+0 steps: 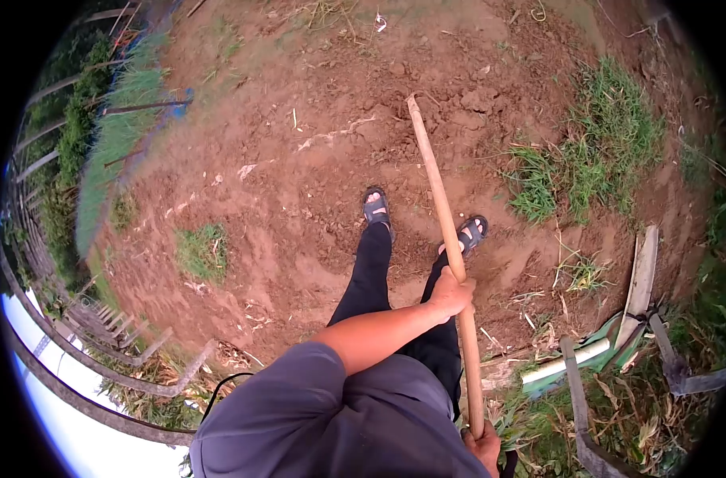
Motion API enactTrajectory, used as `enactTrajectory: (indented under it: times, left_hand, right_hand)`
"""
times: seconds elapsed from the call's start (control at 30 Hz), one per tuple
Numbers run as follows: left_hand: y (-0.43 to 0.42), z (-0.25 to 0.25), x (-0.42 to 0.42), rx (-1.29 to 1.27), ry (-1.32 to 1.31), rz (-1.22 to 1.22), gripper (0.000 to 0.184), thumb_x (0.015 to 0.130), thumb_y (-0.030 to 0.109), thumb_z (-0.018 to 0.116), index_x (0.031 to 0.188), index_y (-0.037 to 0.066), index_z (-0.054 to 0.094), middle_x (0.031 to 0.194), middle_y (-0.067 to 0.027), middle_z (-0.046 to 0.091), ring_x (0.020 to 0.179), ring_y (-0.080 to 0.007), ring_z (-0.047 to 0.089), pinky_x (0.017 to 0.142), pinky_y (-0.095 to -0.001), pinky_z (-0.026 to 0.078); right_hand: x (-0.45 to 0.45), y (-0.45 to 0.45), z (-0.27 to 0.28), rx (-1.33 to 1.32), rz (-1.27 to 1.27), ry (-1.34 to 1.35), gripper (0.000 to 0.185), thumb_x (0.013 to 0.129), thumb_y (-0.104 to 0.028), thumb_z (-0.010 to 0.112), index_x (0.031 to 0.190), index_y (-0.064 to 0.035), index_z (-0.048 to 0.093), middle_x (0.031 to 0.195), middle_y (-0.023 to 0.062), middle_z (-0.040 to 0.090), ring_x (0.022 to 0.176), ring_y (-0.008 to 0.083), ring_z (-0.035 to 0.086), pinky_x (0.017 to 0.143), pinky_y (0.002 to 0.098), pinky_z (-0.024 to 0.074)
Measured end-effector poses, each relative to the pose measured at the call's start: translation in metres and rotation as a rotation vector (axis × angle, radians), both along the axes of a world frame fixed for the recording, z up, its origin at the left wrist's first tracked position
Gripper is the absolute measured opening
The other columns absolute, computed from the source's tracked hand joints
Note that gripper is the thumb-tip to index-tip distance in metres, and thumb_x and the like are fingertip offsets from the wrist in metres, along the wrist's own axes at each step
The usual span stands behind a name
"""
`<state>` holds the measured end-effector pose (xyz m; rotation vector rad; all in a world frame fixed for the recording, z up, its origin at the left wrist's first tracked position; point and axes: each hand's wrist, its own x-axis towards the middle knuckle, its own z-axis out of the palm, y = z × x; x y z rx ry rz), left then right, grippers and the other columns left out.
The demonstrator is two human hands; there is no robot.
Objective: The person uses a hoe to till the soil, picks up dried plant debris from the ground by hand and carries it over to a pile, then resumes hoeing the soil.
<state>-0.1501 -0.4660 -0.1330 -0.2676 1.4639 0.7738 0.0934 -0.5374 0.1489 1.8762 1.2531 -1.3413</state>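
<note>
A long, pale wooden handle (436, 187) runs from low beside my body out to the loosened red soil (466, 111) ahead. It looks like a hoe handle; whatever blade it carries is hidden at the far end. My left hand (452, 296) is wrapped round the middle of the shaft, the arm reaching across my body. Lower down, near the rear end, my right hand (484, 448) is closed round the same handle, partly cut off by the frame. The handle passes over my right foot in its dark sandal (473, 233).
Grass clumps grow at the right (598, 151) and at the left (202, 251). Wooden planks (640, 275) and a pale pole (566, 368) lie at the lower right among dry stalks. Curved frame bars (132, 374) edge the left. My left sandalled foot (375, 209) stands on bare earth.
</note>
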Motion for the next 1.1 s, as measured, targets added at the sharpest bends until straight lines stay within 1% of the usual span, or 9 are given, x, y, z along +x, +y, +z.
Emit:
enactTrajectory:
  times: [0.1, 0.2, 0.23, 0.3, 0.63, 0.8, 0.97, 1.03, 1.1]
  left_hand:
    - [-0.019, 0.041, 0.008, -0.057, -0.058, -0.084, 0.038, 0.091, 0.016, 0.068, 0.111, -0.002, 0.041, 0.085, -0.0168, 0.059, 0.065, -0.0262, 0.066, 0.048, -0.0425, 0.058]
    - [-0.020, 0.044, 0.007, -0.143, -0.110, 0.020, 0.026, 0.089, 0.004, 0.064, 0.103, 0.001, 0.042, 0.079, -0.0125, 0.056, 0.059, -0.0259, 0.063, 0.048, -0.0434, 0.058]
    - [-0.017, 0.040, 0.001, -0.093, -0.121, 0.111, 0.025, 0.088, 0.004, 0.063, 0.102, 0.002, 0.043, 0.076, -0.0121, 0.055, 0.055, -0.0262, 0.062, 0.046, -0.0438, 0.057]
    - [-0.007, 0.025, -0.020, -0.035, -0.103, 0.271, 0.023, 0.086, 0.003, 0.062, 0.101, 0.003, 0.044, 0.072, -0.0115, 0.055, 0.049, -0.0271, 0.059, 0.045, -0.0434, 0.056]
    - [0.028, 0.114, -0.285, 0.449, 0.719, 0.530, 0.029, 0.093, 0.003, 0.063, 0.118, 0.004, 0.048, 0.083, -0.0092, 0.059, 0.061, -0.0216, 0.063, 0.059, -0.0333, 0.055]
    - [0.016, 0.116, -0.332, 0.456, 0.987, 0.519, 0.034, 0.097, 0.005, 0.058, 0.124, -0.003, 0.039, 0.078, -0.0109, 0.057, 0.056, -0.0218, 0.061, 0.049, -0.0352, 0.054]
    - [-0.044, -0.034, -0.199, 0.028, 0.466, 0.539, 0.030, 0.093, 0.007, 0.063, 0.113, 0.000, 0.042, 0.075, -0.0107, 0.054, 0.049, -0.0233, 0.058, 0.041, -0.0358, 0.051]
    - [-0.085, -0.079, -0.097, -0.232, 0.234, 0.120, 0.028, 0.091, 0.016, 0.066, 0.107, 0.001, 0.049, 0.081, -0.0095, 0.055, 0.060, -0.0244, 0.061, 0.049, -0.0402, 0.055]
    - [-0.057, -0.047, -0.113, -0.180, 0.130, 0.367, 0.025, 0.090, 0.018, 0.068, 0.101, 0.001, 0.054, 0.083, -0.0107, 0.058, 0.066, -0.0242, 0.063, 0.058, -0.0412, 0.055]
  right_hand:
    - [0.049, -0.051, 0.025, 0.310, 0.495, 0.114, 0.028, 0.098, -0.017, 0.063, 0.122, -0.0028, 0.061, 0.093, 0.0006, 0.061, 0.078, 0.0091, 0.056, 0.064, 0.0247, 0.0471]
    - [0.055, -0.058, 0.014, 0.379, 0.554, 0.207, 0.030, 0.099, -0.021, 0.064, 0.122, -0.0019, 0.062, 0.087, -0.0013, 0.060, 0.073, 0.0068, 0.053, 0.061, 0.0238, 0.0436]
    - [0.033, -0.042, 0.009, 0.058, 0.050, -0.027, 0.039, 0.081, -0.023, 0.077, 0.111, -0.0007, 0.065, 0.078, 0.0183, 0.067, 0.073, 0.0344, 0.069, 0.068, 0.0413, 0.0529]
    - [0.021, -0.029, -0.019, 0.167, 0.307, 0.006, 0.036, 0.083, -0.024, 0.076, 0.110, -0.0032, 0.066, 0.079, 0.0201, 0.067, 0.074, 0.0416, 0.068, 0.067, 0.0453, 0.0538]
    - [-0.197, 0.069, -0.204, 0.272, 0.493, 0.654, 0.033, 0.087, -0.027, 0.069, 0.114, -0.0106, 0.058, 0.092, 0.0194, 0.071, 0.085, 0.0406, 0.069, 0.077, 0.0499, 0.0549]
    - [-0.278, 0.098, -0.245, 0.130, 0.478, 0.713, 0.029, 0.086, -0.026, 0.067, 0.108, -0.0078, 0.060, 0.094, 0.0213, 0.070, 0.088, 0.0432, 0.068, 0.078, 0.0514, 0.0538]
    - [-0.155, 0.049, -0.205, -0.188, 0.510, 0.211, 0.034, 0.086, -0.031, 0.068, 0.102, -0.0023, 0.063, 0.093, 0.0269, 0.069, 0.094, 0.0458, 0.068, 0.083, 0.0511, 0.0528]
    - [-0.107, 0.025, -0.152, -0.200, 0.444, 0.072, 0.038, 0.083, -0.033, 0.072, 0.099, 0.0007, 0.065, 0.088, 0.0265, 0.069, 0.090, 0.0448, 0.069, 0.081, 0.0499, 0.0537]
    - [-0.114, 0.044, -0.116, -0.183, 0.414, -0.022, 0.038, 0.082, -0.033, 0.073, 0.097, 0.0012, 0.066, 0.087, 0.0260, 0.070, 0.089, 0.0446, 0.069, 0.079, 0.0490, 0.0540]
